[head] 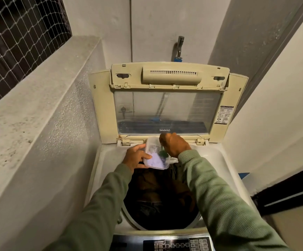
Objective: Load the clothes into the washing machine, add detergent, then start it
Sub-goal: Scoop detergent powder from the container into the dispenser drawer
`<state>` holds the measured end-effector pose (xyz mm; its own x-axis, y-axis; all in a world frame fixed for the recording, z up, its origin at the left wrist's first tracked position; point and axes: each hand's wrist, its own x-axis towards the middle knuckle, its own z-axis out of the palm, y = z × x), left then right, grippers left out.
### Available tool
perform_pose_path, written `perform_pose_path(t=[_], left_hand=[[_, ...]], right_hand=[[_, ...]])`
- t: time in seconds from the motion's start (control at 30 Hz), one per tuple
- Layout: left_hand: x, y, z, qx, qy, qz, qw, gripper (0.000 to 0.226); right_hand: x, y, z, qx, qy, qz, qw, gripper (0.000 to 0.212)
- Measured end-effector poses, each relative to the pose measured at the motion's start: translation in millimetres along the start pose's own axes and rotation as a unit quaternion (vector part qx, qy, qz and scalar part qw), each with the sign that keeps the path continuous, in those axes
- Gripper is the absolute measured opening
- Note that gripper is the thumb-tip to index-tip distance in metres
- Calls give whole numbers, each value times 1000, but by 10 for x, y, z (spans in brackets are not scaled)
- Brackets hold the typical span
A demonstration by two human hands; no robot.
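Mid-frame, our left hand [136, 157] grips the clear plastic detergent tub [156, 163]; our right hand [174, 144], immediately upper right, clasps its dark green scoop [163, 153].

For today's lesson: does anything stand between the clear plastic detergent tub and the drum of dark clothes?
Nothing visible does. The clear plastic tub, held in the left hand, hangs over the open drum's far edge; the cream lid stands raised.
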<state>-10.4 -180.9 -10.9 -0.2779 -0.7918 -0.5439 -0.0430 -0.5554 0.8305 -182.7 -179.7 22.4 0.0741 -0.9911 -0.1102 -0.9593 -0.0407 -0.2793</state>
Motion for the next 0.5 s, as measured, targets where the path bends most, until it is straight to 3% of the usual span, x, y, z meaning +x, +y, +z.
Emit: perform_pose_path(t=[0.23,0.5], left_hand=[[-5,117,90,17,22,26,999,56],[-12,100,51,-9,26,9,1000,55]], right_hand=[[89,125,147,176,20,117,977,17],[108,342,294,398,18,243,884,7]])
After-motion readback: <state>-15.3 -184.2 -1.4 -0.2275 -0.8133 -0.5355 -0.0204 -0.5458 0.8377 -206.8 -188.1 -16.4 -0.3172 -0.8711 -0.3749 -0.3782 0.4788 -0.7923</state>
